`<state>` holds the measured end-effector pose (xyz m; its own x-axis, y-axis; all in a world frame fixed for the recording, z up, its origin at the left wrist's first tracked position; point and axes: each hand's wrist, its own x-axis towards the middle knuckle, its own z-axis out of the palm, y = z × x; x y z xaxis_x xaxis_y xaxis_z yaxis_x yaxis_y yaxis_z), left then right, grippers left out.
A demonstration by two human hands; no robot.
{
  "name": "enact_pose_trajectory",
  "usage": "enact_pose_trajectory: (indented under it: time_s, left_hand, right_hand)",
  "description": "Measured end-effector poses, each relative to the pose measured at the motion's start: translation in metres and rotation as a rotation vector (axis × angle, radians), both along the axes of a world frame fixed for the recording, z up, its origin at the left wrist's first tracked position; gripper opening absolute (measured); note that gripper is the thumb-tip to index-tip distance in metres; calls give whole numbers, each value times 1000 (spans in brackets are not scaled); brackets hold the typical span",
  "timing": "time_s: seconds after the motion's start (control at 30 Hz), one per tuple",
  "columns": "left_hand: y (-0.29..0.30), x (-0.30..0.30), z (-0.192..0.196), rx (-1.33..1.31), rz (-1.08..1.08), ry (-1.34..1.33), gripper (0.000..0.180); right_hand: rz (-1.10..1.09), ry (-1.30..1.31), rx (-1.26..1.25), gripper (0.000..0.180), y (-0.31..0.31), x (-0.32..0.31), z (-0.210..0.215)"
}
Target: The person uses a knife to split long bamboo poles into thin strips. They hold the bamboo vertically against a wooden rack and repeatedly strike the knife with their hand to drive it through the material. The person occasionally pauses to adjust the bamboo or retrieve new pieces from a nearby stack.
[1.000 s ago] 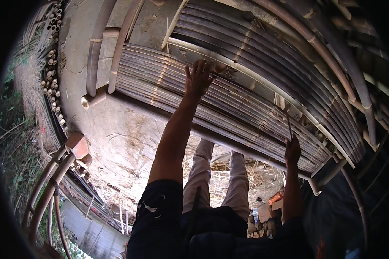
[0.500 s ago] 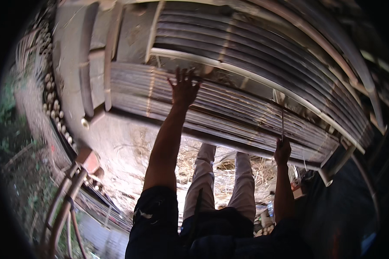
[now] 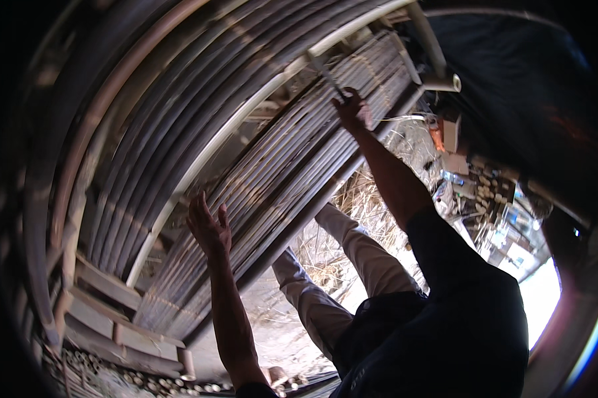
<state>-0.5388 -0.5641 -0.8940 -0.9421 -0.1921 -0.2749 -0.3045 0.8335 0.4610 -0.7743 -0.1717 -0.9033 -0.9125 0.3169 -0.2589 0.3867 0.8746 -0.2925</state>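
A bamboo bench with a slatted seat (image 3: 272, 169) runs diagonally in front of me. Beyond it rises a second slatted panel (image 3: 173, 113), bordered by a pale pole (image 3: 223, 136). Over the seat's left part, near that pole, my left hand (image 3: 211, 225) is raised with its fingers apart and nothing in it. Above the seat's right part, my right hand (image 3: 354, 111) is closed on a thin knife-like tool (image 3: 325, 74), which points up and left toward the pale pole. Blur hides the tool's exact kind.
A thick dark pole (image 3: 282, 242) edges the seat near my legs. Straw (image 3: 395, 159) litters the ground. Wood pieces (image 3: 481, 205) lie to the right, below a dark sheet (image 3: 511, 79). Cut pole ends (image 3: 163, 385) line the lower left.
My view has swung, so the bench now slants from lower left to upper right. My left hand remains open over the slats, and my right hand keeps the tool.
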Motion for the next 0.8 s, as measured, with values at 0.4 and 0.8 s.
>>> enact_pose_trajectory:
  time_s: [0.4, 0.8]
  left_hand:
    - [137, -119, 15, -146, -256, -27, 35]
    - [165, -127, 22, -265, -386, 49, 24]
  right_hand:
    - [-543, 43, -203, 42, 112, -78, 3]
    - [-555, -35, -517, 49, 119, -139, 23]
